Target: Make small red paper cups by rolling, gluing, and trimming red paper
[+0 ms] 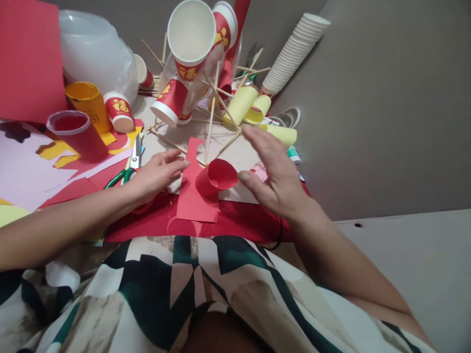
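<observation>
Resting on the red card (189,206) mid-frame, the tube (208,182) risked tipping if nudged: left hand (162,169) and right hand (277,171) were apart, fingers loose, gripping nothing; right thumb contact unclear. Right fingertips beside the sticks (211,113) could've knocked them.

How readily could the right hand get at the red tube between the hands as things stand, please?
Probably yes: the right hand is open close beside the red tube, with nothing visible between them.
</observation>
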Available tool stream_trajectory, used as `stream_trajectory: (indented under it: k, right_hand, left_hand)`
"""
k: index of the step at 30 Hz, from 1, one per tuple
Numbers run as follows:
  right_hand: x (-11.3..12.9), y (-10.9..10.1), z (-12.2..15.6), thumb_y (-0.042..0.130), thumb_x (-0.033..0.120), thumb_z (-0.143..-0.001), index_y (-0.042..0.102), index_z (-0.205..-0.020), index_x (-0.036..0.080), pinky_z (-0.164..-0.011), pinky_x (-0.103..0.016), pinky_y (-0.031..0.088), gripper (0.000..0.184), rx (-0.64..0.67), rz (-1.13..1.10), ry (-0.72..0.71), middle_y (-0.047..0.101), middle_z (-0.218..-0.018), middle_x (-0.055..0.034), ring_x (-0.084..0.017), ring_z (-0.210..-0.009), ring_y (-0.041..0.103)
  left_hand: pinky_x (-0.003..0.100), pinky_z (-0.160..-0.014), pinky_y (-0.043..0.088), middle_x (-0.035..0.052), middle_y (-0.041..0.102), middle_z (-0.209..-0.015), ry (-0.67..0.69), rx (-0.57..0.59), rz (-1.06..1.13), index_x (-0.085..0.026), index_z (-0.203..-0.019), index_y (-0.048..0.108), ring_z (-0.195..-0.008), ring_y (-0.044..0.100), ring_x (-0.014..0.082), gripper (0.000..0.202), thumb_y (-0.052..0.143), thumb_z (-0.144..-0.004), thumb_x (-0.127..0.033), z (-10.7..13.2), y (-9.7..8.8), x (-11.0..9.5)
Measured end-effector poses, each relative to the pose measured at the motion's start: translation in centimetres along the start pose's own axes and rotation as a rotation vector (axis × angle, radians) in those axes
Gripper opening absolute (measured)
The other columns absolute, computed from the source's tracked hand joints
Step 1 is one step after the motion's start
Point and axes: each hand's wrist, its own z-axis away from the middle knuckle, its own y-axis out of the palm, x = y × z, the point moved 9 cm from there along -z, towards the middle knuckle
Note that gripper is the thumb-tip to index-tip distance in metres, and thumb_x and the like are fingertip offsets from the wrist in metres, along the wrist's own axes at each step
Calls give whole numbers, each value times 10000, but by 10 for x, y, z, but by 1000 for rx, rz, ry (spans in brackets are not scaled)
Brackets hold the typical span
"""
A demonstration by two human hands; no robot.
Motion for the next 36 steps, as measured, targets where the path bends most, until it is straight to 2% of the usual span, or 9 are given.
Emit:
stream_trajectory:
  k: [2, 4, 9, 14, 17, 20, 27, 31, 36]
  right_hand:
    - [3, 20, -4, 430, 608, -1007, 349, -1597, 216, -1200, -596, 354, 712, 109, 42, -28, 452, -1589, -172, -344, -1485, 413]
    - [9, 38, -8, 377, 643, -1008, 367, -1585, 164, -1192, -592, 358, 750, 189, 68, -51, 420, -1603, -208, -353, -1503, 380]
    - [24, 72, -9, 343, 619, -1024, 483, -1519, 122, -1100, -586, 453, 715, 342, 147, -154, 468, -1567, -229, -390, -1437, 458]
    - [25, 76, -11, 354, 603, -1026, 518, -1492, 126, -1052, -588, 492, 687, 384, 161, -163, 501, -1536, -239, -400, -1409, 489]
    - [25, 70, -15, 332, 643, -1014, 461, -1534, 140, -1089, -621, 450, 735, 359, 151, -155, 444, -1582, -236, -403, -1450, 437]
    - [24, 74, -16, 365, 624, -1013, 489, -1514, 139, -1091, -624, 445, 708, 396, 167, -146, 467, -1568, -231, -404, -1438, 449]
    - [30, 75, -18, 366, 622, -1013, 469, -1529, 120, -1061, -598, 476, 728, 421, 171, -142, 484, -1553, -239, -400, -1411, 480]
    - [34, 75, -18, 369, 632, -1009, 519, -1488, 103, -1038, -609, 480, 730, 421, 195, -157, 511, -1522, -261, -419, -1391, 498]
    - [35, 71, -19, 367, 639, -1007, 462, -1527, 123, -1047, -598, 475, 739, 397, 173, -159, 497, -1544, -237, -405, -1402, 490]
  left_hand:
    - [319, -1099, 498, 67, 684, -1319, 126, -29, -155, -197, -1250, 670, -1210, 651, 198, 420, 737, -835, -191, 9, -8, -20]
    - [390, -1139, 474, 77, 663, -1359, 205, -30, -236, -196, -1296, 651, -1281, 614, 241, 461, 722, -841, -205, 16, -16, -36]
    - [364, -1017, 537, 57, 733, -1124, 470, -158, -236, -212, -1156, 698, -1086, 684, 205, 329, 705, -833, -151, 26, -65, -82]
    - [315, -932, 526, 68, 746, -1135, 389, -274, -256, -176, -1083, 713, -1046, 679, 183, 216, 693, -868, -172, 25, -104, -85]
    - [316, -959, 506, 36, 740, -1166, 371, -279, -335, -208, -1120, 705, -1110, 654, 196, 226, 692, -895, -229, 25, -106, -81]
    - [320, -959, 494, 13, 741, -1128, 464, -247, -430, -232, -1107, 711, -1070, 638, 202, 235, 716, -874, -257, 24, -102, -84]
    - [245, -709, 426, -2, 680, -785, 495, -216, -932, -174, -870, 724, -717, 563, 133, 79, 665, -881, -224, 25, -86, -79]
    - [248, -828, 440, 3, 612, -736, 457, -344, -1105, -186, -863, 695, -849, 583, 186, 94, 678, -883, -276, 25, -90, -83]
    - [381, -942, 430, 43, 542, -688, 337, -378, -1200, -202, -843, 611, -1076, 614, 374, 261, 813, -741, -334, 2, -102, -73]
